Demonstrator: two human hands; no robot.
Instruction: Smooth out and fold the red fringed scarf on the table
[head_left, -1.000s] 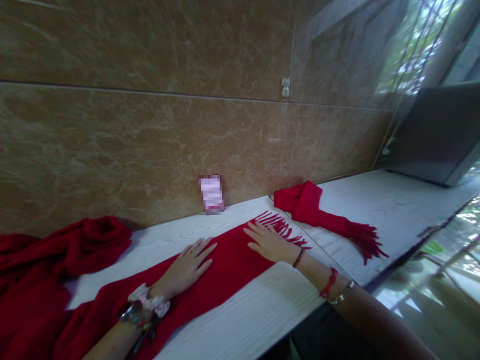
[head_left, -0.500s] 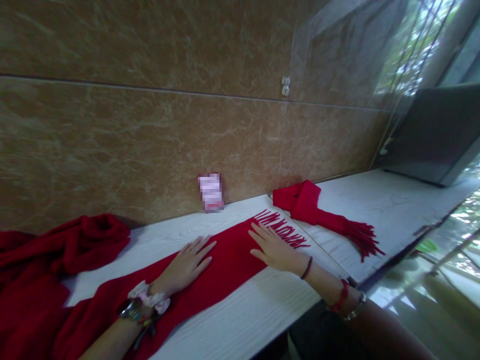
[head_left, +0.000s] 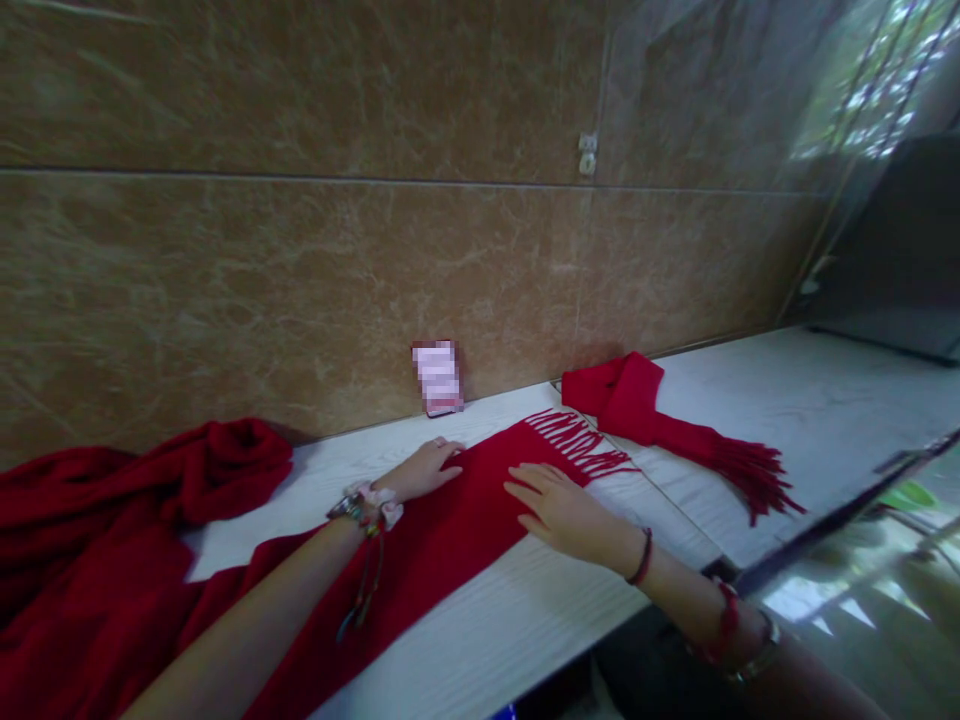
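Observation:
A red fringed scarf [head_left: 465, 515] lies spread flat on a pale wood-grain tabletop, its fringe pointing right. My left hand [head_left: 424, 472] rests at the scarf's far edge, thumb apart from the other fingers and palm down. On the scarf nearer the fringe is my right hand [head_left: 568, 512], fingers spread and slightly bent, with nothing in them. The rest of the red cloth [head_left: 90, 540] is bunched in a heap at the left. Right of the fringe sits a second red piece with a fringe [head_left: 637, 405], folded over itself.
A small phone-like rectangle [head_left: 439, 378], blurred out, leans against the brown marble wall [head_left: 315, 300]. A dark box-like object [head_left: 892, 260] stands at the far right end of the pale table [head_left: 757, 390]. The table's front edge runs along the lower right.
My left hand has moved from the scarf's middle to its far edge. My right hand has drawn back a little from the fringe, and the view has shifted slightly.

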